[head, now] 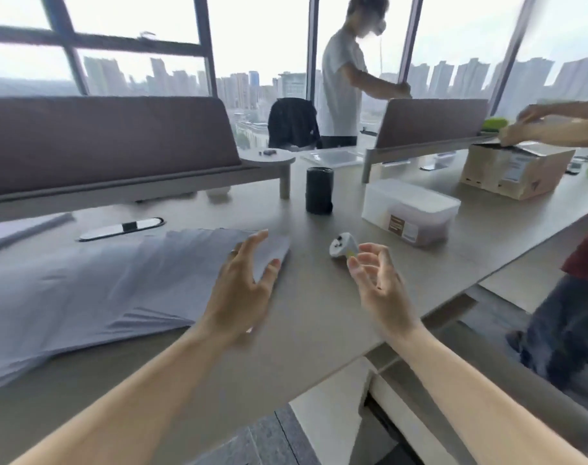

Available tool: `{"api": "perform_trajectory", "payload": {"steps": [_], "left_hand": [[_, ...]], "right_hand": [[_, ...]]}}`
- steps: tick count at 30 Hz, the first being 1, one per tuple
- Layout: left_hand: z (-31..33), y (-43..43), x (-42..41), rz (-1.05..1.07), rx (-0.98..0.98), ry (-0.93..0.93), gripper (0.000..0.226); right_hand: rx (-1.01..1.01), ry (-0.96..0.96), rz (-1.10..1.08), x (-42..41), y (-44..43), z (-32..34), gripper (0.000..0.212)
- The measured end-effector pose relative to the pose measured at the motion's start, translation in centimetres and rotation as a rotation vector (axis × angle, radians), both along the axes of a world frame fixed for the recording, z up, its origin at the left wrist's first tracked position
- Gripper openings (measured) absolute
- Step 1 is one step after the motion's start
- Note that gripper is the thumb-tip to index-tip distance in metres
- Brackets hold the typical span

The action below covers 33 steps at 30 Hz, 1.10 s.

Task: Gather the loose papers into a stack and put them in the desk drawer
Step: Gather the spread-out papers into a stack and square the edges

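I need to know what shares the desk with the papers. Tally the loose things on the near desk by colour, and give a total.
White or pale papers: 1 spread sheaf
Black cylinder: 1
White controller: 1
Clear lidded box: 1
Brown cardboard box: 1
Total: 5

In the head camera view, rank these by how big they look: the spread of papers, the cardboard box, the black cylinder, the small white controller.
1. Spread of papers, though nearest the camera.
2. Cardboard box.
3. Black cylinder.
4. Small white controller.
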<state>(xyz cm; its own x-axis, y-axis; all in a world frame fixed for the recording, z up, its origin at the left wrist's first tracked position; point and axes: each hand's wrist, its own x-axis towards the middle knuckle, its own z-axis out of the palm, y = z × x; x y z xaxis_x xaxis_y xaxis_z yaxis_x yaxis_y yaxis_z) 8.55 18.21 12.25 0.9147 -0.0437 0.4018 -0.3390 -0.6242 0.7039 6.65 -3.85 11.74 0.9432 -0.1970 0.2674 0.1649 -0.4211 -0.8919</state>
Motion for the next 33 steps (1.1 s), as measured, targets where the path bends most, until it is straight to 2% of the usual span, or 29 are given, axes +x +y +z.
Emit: {"api": "perform_trajectory", "payload": {"steps": [4,7,10,13,16,19,24,25,26,29,31,33], "left_hand": [[-1.3,11.2,0.9,0.211,0.028,0.093,0.053],[-2.7,18.9,0.6,0.429,0.103,0.177,0.058],[-3.6,26.4,-0.4,0.679,0.224,0.329,0.071],[-4.2,33.5,-2.1,0.868,0.324,0.574,0.092],[-5.4,37.0,-3.5,0.883,0.429,0.715,0.101],[-6.3,37.5,-3.5,0.845,0.496,0.670,0.096],[-6.5,37.8,-3.3,0.819,0.516,0.633,0.095],[-6.6,37.9,-3.3,0.816,0.512,0.627,0.094],[-6.6,37.9,-3.4,0.814,0.509,0.627,0.094],[-6.7,38.0,-3.3,0.822,0.500,0.612,0.093],[-6.6,37.8,-3.4,0.823,0.500,0.605,0.092],[-6.5,37.6,-3.4,0.819,0.512,0.610,0.091]], "right_hand": [[0.005,0.120,0.125,4.1,9.4,-0.1,0.039],[-0.054,0.292,0.146,6.5,14.0,-1.3,0.067],[-0.143,0.373,0.087,8.7,16.7,-2.4,0.098],[-0.236,0.392,0.057,10.5,18.3,-3.1,0.111],[-0.300,0.380,0.060,11.7,19.4,-3.5,0.116],[-0.304,0.373,0.043,12.3,19.5,-3.1,0.116],[-0.238,0.556,0.011,14.5,18.5,-2.0,0.128],[-0.223,0.585,0.016,14.9,18.5,-1.8,0.122],[-0.214,0.615,0.029,15.1,18.5,-1.6,0.106],[-0.263,0.676,0.110,14.6,19.1,-0.2,0.040],[-0.291,0.679,0.157,14.3,19.7,0.2,0.027],[-0.284,0.675,0.172,14.0,20.9,0.7,0.033]]}}
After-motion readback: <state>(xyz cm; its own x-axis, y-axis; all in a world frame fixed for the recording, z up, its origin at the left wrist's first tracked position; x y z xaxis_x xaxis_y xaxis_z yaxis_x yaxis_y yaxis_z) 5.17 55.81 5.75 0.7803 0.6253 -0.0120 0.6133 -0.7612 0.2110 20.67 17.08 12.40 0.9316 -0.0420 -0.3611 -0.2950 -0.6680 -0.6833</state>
